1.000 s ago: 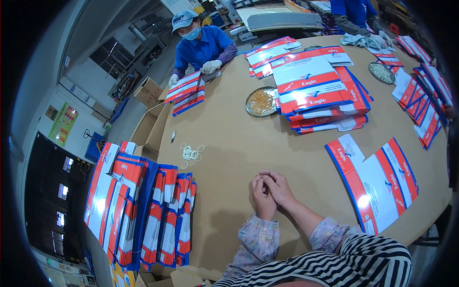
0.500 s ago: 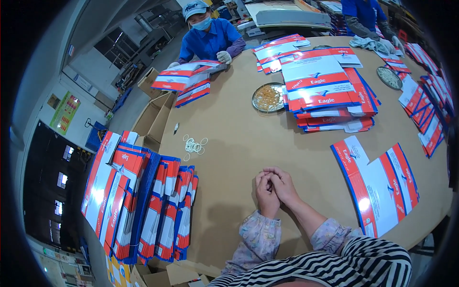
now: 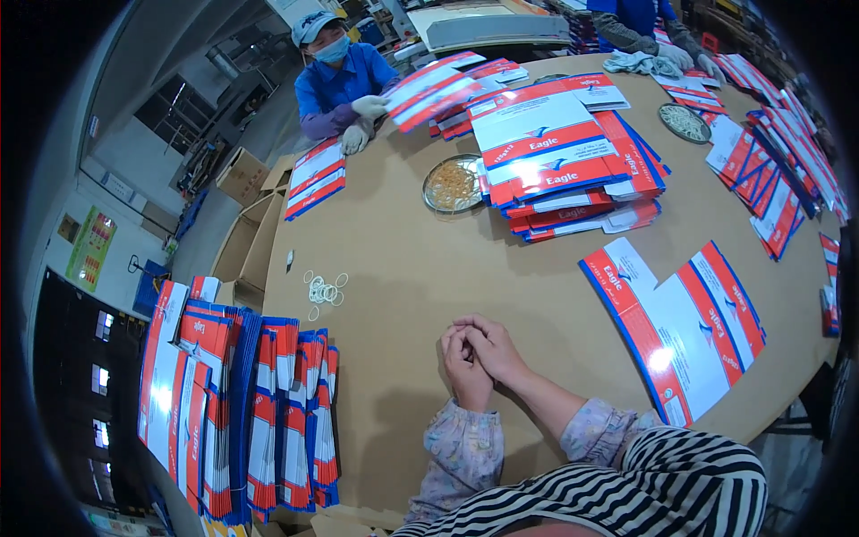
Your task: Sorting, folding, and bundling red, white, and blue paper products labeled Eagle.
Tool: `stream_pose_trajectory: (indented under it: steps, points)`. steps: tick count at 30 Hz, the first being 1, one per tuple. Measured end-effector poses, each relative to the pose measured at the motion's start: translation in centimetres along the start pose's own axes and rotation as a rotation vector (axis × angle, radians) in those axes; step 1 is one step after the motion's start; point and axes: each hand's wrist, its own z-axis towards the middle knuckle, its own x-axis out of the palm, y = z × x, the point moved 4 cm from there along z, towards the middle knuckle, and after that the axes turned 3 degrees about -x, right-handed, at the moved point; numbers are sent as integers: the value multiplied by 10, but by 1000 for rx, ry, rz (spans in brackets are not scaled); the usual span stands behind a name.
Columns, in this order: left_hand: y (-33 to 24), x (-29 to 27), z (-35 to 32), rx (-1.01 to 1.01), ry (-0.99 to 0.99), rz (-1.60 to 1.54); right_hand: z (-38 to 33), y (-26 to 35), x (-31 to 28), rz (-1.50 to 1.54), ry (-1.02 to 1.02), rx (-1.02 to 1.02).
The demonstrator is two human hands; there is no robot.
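My left hand and my right hand rest clasped together on the brown tabletop, fingers folded closed and no object visible in them. The right hand lies partly over the left, hiding some of its fingers. To their right lies a flat stack of red, white and blue folded cartons, nearest to my right hand. Several pale rubber bands are scattered beyond my hands to the left. Large bundles of the same flat cartons stand at the table's left edge, close to my left sleeve.
A tall carton pile sits at the far middle beside a round dish of amber rubber bands. Another dish holds pale bands. Across the table, a gloved co-worker handles cartons; a second person stands far right. Open cardboard boxes stand left.
My view has shifted, while my hands stay clasped. The co-worker at the far left has moved a carton rightward, towards the far pile, leaving others flat on the table.
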Motion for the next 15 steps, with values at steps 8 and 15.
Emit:
stream_pose_trajectory:
  steps: [8,15]
  points:
    - [-33,-21,5,105,-212,42,2,4,5,106,29,19]
    - [-233,-156,43,911,-393,-47,4,-2,17,177,104,136]
